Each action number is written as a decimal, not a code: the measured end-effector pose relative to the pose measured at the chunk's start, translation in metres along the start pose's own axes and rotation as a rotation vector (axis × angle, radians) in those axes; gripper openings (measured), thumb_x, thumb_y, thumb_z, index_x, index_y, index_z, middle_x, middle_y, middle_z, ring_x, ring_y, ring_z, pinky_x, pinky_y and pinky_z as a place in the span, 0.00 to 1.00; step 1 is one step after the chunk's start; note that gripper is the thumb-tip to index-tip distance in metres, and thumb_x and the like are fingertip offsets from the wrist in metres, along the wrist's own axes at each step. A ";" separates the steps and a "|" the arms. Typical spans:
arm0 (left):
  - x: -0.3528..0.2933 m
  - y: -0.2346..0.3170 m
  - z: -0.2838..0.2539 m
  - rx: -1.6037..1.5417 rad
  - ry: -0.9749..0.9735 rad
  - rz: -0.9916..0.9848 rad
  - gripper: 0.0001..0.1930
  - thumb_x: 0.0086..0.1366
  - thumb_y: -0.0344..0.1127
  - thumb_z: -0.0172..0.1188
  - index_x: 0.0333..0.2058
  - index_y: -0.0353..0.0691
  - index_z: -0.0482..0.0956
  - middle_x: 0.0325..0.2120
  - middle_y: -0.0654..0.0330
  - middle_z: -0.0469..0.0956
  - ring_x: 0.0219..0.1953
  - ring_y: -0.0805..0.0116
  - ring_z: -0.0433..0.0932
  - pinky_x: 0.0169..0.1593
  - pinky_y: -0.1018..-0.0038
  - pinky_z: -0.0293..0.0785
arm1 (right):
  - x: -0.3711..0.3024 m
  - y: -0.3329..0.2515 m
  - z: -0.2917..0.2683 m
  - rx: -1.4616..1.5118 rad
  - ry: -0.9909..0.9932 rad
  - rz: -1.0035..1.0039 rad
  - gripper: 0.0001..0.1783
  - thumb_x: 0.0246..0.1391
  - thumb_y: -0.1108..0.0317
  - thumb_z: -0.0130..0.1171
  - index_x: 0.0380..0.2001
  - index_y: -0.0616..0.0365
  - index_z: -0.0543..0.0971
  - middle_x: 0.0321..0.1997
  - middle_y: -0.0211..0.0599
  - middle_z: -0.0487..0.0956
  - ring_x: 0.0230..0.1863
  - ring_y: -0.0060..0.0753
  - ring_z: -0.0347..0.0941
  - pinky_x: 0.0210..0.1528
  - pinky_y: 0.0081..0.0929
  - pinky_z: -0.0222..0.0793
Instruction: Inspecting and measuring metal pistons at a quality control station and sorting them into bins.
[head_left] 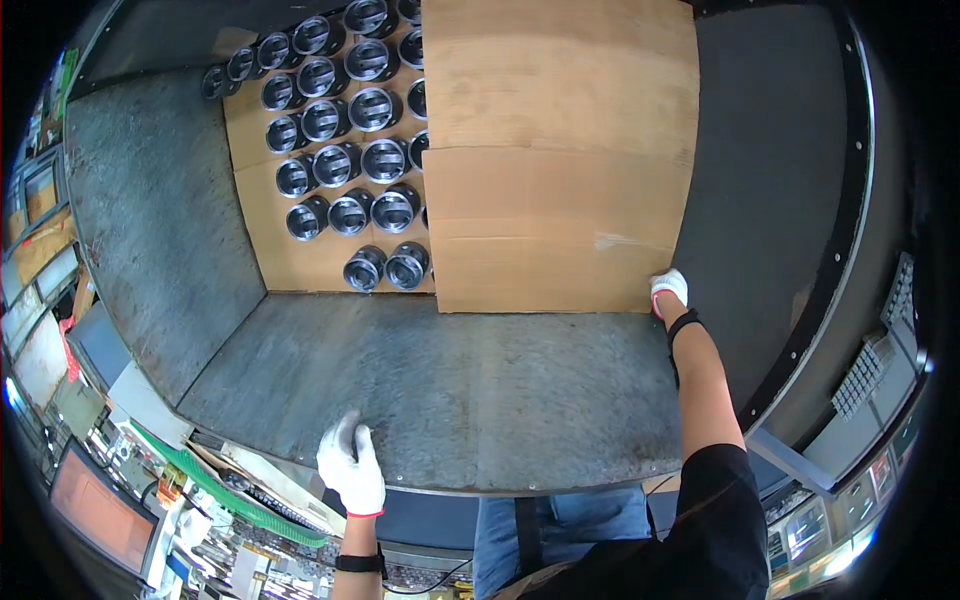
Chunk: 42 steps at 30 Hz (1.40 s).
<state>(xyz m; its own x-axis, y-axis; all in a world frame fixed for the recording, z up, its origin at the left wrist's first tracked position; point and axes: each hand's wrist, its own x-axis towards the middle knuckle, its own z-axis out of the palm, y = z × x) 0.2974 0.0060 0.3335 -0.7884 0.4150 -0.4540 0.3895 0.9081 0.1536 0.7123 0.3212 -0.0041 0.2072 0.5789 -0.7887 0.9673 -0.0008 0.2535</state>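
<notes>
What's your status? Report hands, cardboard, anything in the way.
Right hand at lower right corner of cardboard sheet. Left hand empty, near front edge of metal panel. Sheet partly blocking view of some cylinders.

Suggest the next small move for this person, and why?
Perhaps bring the left hand to the cardboard sheet's near left corner. The right hand is already at its near right corner, while the left, seemingly free, is by the front edge of the gray work surface. One-sided support might let the sheet twist.

Cardboard sheet [560, 200]: matt, paper | cylinders [384, 161]: glossy, probably metal | bench [450, 390]: scuffed, dull metal | left glove [355, 476]: cloth
</notes>
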 end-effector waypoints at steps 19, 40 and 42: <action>-0.012 -0.017 0.001 -0.004 0.117 0.028 0.11 0.63 0.29 0.60 0.43 0.34 0.82 0.42 0.50 0.81 0.47 0.50 0.77 0.55 0.59 0.70 | -0.021 -0.217 -0.151 -0.452 0.528 -0.831 0.37 0.40 0.58 0.73 0.53 0.55 0.70 0.50 0.45 0.75 0.53 0.46 0.73 0.52 0.42 0.70; 0.001 -0.008 -0.005 0.018 0.150 0.103 0.13 0.53 0.26 0.66 0.40 0.39 0.83 0.38 0.54 0.82 0.43 0.53 0.80 0.52 0.60 0.72 | -0.014 -0.232 -0.147 -0.915 0.515 -0.836 0.20 0.50 0.63 0.65 0.44 0.56 0.72 0.41 0.42 0.79 0.43 0.43 0.79 0.41 0.39 0.75; 0.003 -0.007 -0.005 0.019 0.129 0.075 0.13 0.52 0.27 0.67 0.39 0.41 0.82 0.36 0.54 0.82 0.42 0.52 0.80 0.51 0.60 0.73 | -0.006 -0.233 -0.139 -0.978 0.578 -0.795 0.17 0.53 0.64 0.61 0.44 0.54 0.72 0.41 0.40 0.79 0.42 0.40 0.80 0.41 0.38 0.75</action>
<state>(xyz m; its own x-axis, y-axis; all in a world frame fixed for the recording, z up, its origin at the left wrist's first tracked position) 0.2899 0.0017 0.3358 -0.8106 0.4868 -0.3254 0.4580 0.8734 0.1657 0.4658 0.4318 0.0195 -0.6670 0.4068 -0.6242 0.2519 0.9116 0.3249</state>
